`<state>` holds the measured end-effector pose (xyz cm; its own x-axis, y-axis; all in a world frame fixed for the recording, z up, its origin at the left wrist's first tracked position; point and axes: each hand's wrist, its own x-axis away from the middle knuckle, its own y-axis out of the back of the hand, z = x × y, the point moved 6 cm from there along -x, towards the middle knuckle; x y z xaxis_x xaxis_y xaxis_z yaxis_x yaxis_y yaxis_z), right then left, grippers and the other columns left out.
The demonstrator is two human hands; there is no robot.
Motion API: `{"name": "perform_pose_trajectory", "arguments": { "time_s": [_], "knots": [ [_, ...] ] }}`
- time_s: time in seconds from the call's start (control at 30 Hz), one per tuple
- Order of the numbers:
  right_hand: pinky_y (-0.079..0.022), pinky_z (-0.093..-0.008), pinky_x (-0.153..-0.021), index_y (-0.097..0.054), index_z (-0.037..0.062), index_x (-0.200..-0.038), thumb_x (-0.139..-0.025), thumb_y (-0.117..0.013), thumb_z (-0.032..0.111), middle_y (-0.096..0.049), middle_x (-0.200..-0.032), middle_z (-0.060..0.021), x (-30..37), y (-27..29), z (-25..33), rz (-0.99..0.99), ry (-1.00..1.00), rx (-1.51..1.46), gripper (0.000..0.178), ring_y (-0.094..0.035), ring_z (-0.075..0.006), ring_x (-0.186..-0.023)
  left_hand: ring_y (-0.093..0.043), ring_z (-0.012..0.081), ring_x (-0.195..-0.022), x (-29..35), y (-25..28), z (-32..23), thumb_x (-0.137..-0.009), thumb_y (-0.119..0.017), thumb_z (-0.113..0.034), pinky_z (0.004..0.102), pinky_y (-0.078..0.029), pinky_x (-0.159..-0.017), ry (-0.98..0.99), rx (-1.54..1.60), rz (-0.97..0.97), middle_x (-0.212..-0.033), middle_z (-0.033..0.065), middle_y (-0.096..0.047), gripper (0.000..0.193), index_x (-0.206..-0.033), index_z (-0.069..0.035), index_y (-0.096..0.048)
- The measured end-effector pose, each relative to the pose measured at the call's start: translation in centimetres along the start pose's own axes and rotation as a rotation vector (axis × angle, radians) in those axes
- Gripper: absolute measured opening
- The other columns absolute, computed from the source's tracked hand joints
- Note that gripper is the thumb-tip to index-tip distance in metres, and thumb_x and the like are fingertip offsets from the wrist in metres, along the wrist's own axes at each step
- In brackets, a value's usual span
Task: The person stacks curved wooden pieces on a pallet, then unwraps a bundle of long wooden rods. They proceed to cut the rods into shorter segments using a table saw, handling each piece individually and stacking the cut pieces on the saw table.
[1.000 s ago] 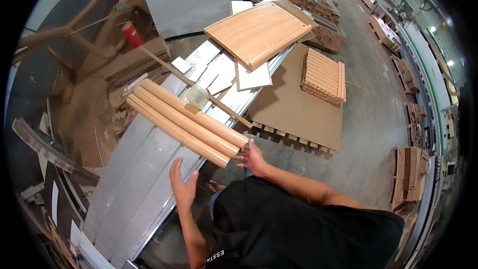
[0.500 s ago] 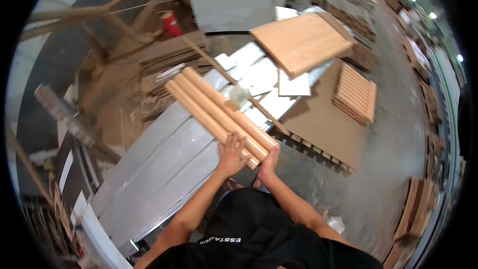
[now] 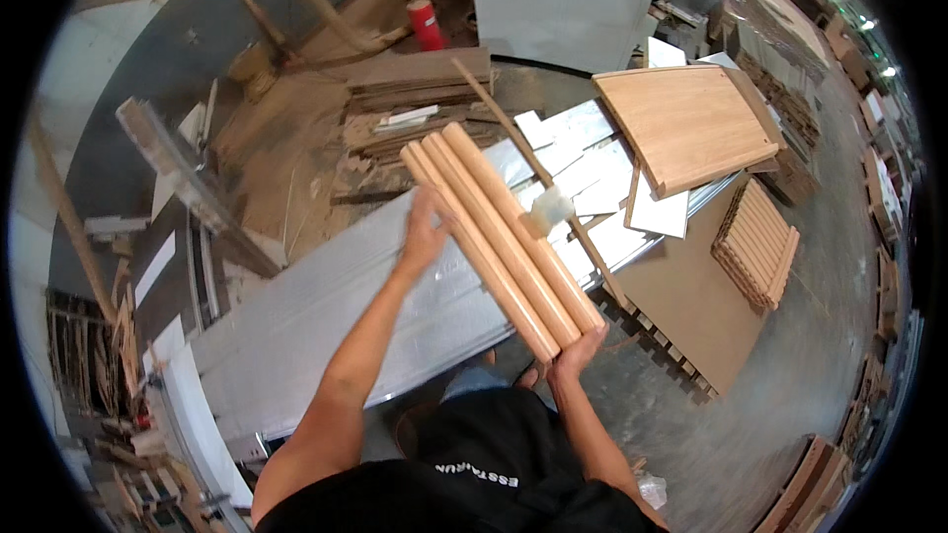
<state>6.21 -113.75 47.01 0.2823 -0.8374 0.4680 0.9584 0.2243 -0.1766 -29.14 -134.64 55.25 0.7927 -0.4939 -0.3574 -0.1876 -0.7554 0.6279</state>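
Note:
Three rounded wooden strips [image 3: 499, 237] lie side by side, slanting over the long grey machine table [image 3: 336, 306]; I cannot tell whether they are joined. My right hand [image 3: 578, 353] is closed round their near end at the right corner. Along their left edge, nearer the far end, my left hand [image 3: 425, 232] grips the outer strip, its fingertips partly hidden and a little blurred. Just beyond the strips, a thin wooden bar [image 3: 504, 123] crosses the table, with a pale translucent lump [image 3: 551, 209] on it.
White boards [image 3: 583, 173] cover the table's far part, beside a wooden panel [image 3: 686, 123]. To the right, a stack of ribbed wooden pieces [image 3: 757, 242] rests on a brown sheet over a pallet [image 3: 691, 306]. A grey cabinet [image 3: 563, 5] and red cylinder [image 3: 427, 25] stand behind.
My left hand has gone from the top of the strips near their near end to their left edge farther out. The view has shifted, and my right hand still holds the near end.

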Motion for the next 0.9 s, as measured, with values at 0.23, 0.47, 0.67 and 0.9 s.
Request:
{"name": "perform_pose_trajectory", "arguments": {
  "time_s": [0.23,0.47,0.67,0.9],
  "knots": [
    [-0.035,-0.0395,-0.114,-0.007,0.0206,-0.162,-0.108,-0.034,0.052,-0.029,-0.16,-0.0098,2.9,-1.4,1.8,-0.05,0.052,-0.038,0.069,-0.037,-0.0264,-0.142,-0.011,0.0285,-0.155,-18.6,6.3,17.5,-0.103,-0.041,-0.056,0.0378,-0.014,-0.124,0.424,0.314,0.316,-0.168,0.0126,-0.013,0.074,-0.157,-0.006,-0.031],
    [-0.028,-0.0379,-0.118,-0.005,0.0122,-0.162,-0.11,-0.033,0.042,-0.025,-0.162,-0.0104,3.8,-1.8,2.8,-0.125,0.119,-0.11,0.066,-0.031,-0.0249,-0.144,-0.013,0.0259,-0.154,-20.9,-2.0,14.4,-0.095,-0.036,-0.076,0.0417,-0.014,-0.123,0.532,0.627,0.874,-0.168,0.0089,-0.011,0.094,-0.162,-0.012,-0.016],
    [-0.032,-0.0381,-0.116,-0.01,0.0153,-0.162,-0.108,-0.034,0.052,-0.025,-0.162,-0.0097,3.3,-0.7,1.2,-0.235,0.158,0.073,0.07,-0.035,-0.0244,-0.142,-0.021,0.0254,-0.151,-21.1,-3.0,11.6,-0.092,-0.035,-0.08,0.0401,-0.019,-0.121,0.328,0.582,0.97,-0.167,0.0068,-0.019,0.099,-0.162,-0.014,-0.015],
    [-0.036,-0.039,-0.114,-0.017,0.0174,-0.162,-0.108,-0.034,0.05,-0.035,-0.157,-0.0096,2.5,-0.1,0.0,-0.134,0.134,-0.102,0.065,-0.043,-0.0238,-0.137,-0.021,0.0251,-0.151,-20.2,-2.4,13.1,-0.084,-0.04,-0.086,0.0406,-0.019,-0.121,0.309,0.718,1.059,-0.166,0.01,-0.02,0.113,-0.162,-0.01,-0.011]
  ]
}}
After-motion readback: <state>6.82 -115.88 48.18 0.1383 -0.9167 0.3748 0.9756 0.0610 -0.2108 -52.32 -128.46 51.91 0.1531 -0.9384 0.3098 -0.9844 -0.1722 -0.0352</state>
